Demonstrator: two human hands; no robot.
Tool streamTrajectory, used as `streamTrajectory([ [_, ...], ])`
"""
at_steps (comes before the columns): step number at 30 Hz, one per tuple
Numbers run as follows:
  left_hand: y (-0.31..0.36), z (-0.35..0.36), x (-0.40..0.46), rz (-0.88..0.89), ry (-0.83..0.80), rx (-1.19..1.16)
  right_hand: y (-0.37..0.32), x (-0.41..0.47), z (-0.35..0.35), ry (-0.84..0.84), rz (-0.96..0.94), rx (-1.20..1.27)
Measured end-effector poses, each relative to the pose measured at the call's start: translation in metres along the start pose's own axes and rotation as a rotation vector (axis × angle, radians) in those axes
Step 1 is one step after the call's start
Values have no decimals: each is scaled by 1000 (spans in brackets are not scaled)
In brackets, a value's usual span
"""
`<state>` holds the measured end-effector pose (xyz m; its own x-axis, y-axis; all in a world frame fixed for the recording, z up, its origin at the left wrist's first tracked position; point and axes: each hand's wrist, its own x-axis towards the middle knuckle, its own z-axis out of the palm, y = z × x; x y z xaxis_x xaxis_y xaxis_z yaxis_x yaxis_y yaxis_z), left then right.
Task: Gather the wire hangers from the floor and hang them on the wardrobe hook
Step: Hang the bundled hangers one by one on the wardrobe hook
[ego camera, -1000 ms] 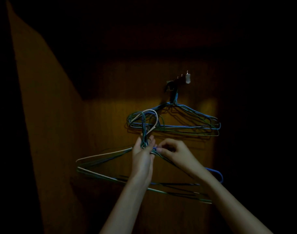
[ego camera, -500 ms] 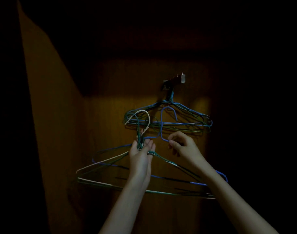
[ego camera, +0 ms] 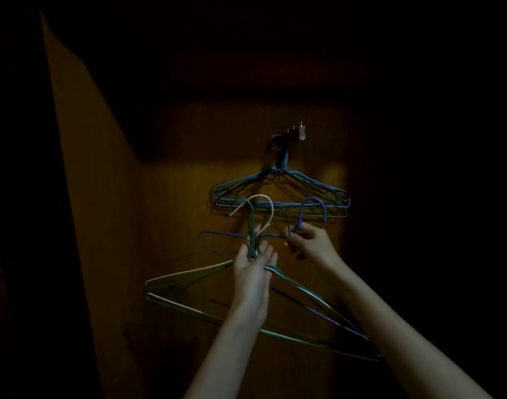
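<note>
since half a second ago the right hand [ego camera: 311, 244] has lifted the blue hanger [ego camera: 312, 210], pinching its neck, apart from the bundle [ego camera: 217, 283]. left hand [ego camera: 253, 269] grips the bundle necks. other hangers [ego camera: 278, 191] hang on the wardrobe hook [ego camera: 287, 136].

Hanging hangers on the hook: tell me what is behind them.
Behind the hanging hangers is the lit wooden back panel of the wardrobe, carrying their shadows. The hook fixes to it above. The panel's upper and right parts are too dark to make out.
</note>
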<state>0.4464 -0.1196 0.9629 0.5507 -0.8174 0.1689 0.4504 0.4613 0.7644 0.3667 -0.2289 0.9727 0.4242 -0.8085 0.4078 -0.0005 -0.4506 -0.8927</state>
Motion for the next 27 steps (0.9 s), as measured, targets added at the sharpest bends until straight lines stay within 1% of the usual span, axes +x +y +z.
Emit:
streamTrajectory([
  [3, 2, -3, -7, 6, 8, 2, 4, -3, 1, 18, 69, 61],
  [5, 4, -4, -10, 7, 17, -1, 7, -5, 2, -5, 72, 42],
  [8, 7, -7, -15, -1, 25, -12, 13, -7, 2, -34, 34, -155],
  [13, 8, -15, -24, -11, 27, -21, 23, -10, 0, -36, -82, -591],
  [15, 7, -19, -25, -15, 40, -33, 24, -13, 0, -50, -82, -716],
  [17, 6, -22, -26, -14, 46, -35, 26, -15, 0, -83, -112, -790],
  [19, 5, -24, -26, -15, 48, -37, 28, -18, 1, -130, -137, -814],
  [21, 6, -27, -25, -15, 57, -36, 28, -20, 2, -163, -146, -784],
  [24, 7, -30, -23, -11, 56, -12, 18, -23, 3, -213, -148, -665],
  [27, 9, -30, -19, -7, 45, -9, 3, -23, 5, -163, -181, -506],
])
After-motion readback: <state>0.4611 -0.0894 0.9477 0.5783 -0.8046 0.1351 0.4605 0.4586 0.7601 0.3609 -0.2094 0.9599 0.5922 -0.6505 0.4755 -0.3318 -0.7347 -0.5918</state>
